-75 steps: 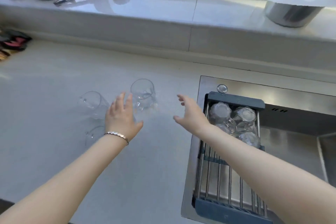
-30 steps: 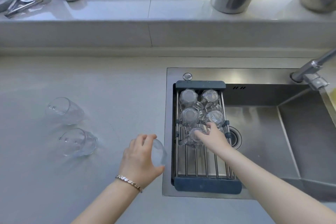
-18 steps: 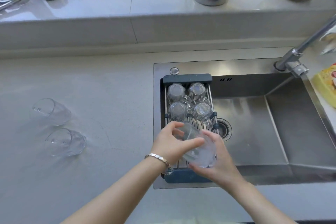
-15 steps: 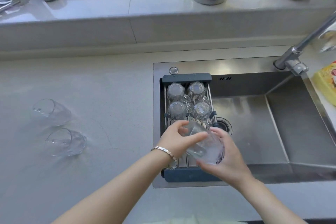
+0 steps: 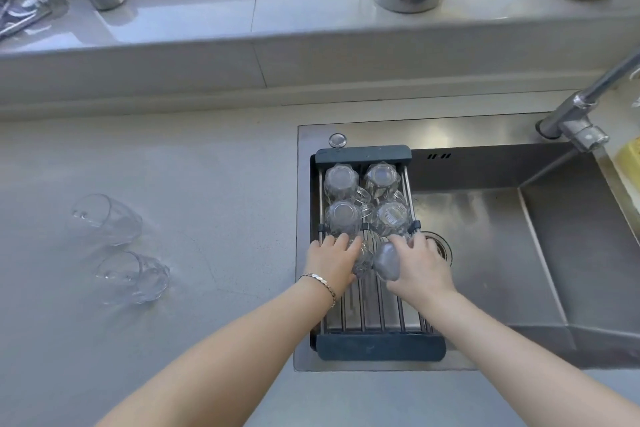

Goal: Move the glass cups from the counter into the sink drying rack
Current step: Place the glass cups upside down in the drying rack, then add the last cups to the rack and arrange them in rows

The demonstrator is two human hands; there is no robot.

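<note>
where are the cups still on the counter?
Head view, left: two cups lie side by side on the counter, well left of the rack.

No lettering, brand, number or sign can be read anywhere in this kitchen view. A faint printed patch on one upturned glass cup (image 5: 392,218) in the drying rack (image 5: 380,347) is too blurred to make out.

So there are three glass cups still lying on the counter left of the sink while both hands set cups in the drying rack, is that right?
Not quite: the head view shows two glass cups on the counter, one behind the other. The rest holds: left hand and right hand are at cups in the drying rack.
</note>
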